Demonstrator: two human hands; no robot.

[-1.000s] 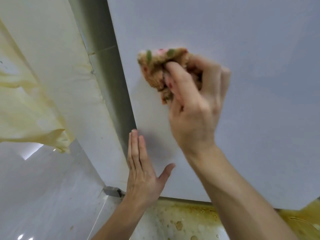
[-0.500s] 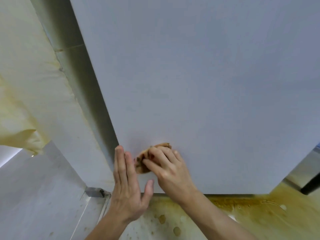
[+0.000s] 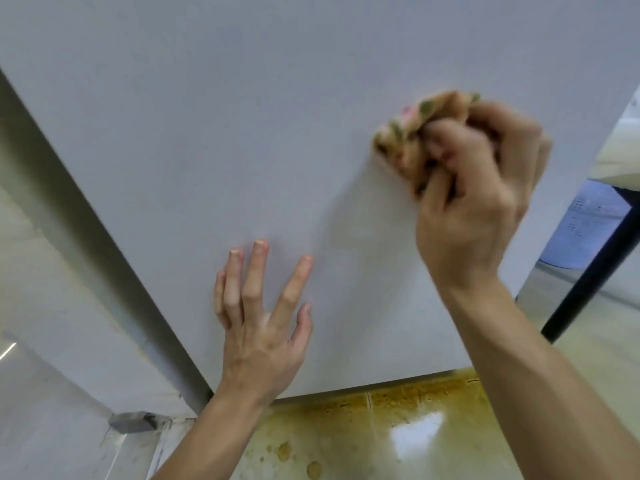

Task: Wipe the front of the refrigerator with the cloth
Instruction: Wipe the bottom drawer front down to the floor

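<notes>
The white refrigerator front fills most of the head view. My right hand grips a bunched tan cloth with green and pink print and presses it against the door near its right edge. My left hand lies flat on the lower part of the door, fingers spread and straight. The cloth is partly hidden under my right fingers and blurred.
A grey gap runs between the refrigerator's left side and a white wall. Below the door is a glossy floor with yellow-brown stains. A dark table leg and a pale perforated basket stand at the right.
My right hand has swept the cloth from the door's lower left up and over to the right side. My left hand stays flat on the door, its fingers now spread wider.
</notes>
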